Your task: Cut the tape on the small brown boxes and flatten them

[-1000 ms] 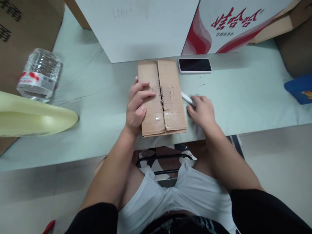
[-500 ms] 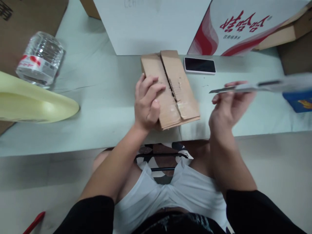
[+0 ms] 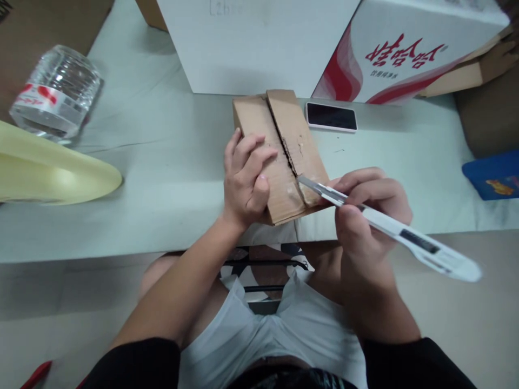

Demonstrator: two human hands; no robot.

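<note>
A small brown cardboard box (image 3: 305, 145) lies at an angle near the table's front edge. A ragged slit runs along its top, and the lower end bears shiny clear tape. My left hand (image 3: 248, 178) grips the box's left side, fingers curled over its top. In my right hand (image 3: 371, 208) is a white utility knife (image 3: 421, 243), held between thumb and fingers. Its blade tip meets the slit close to the taped end. Part of my right hand's fingers is hidden behind the knife and the box's right edge.
Behind the box stands a large white carton (image 3: 259, 54) with a red-printed side. A phone (image 3: 331, 117) lies right of the box. To the left are a water bottle (image 3: 57, 92) and a pale yellow object (image 3: 60, 167); a blue item (image 3: 494, 175) sits at far right.
My right hand has come left and down toward the box, bringing the knife's blade onto the slit. The left hand keeps its place on the box.
</note>
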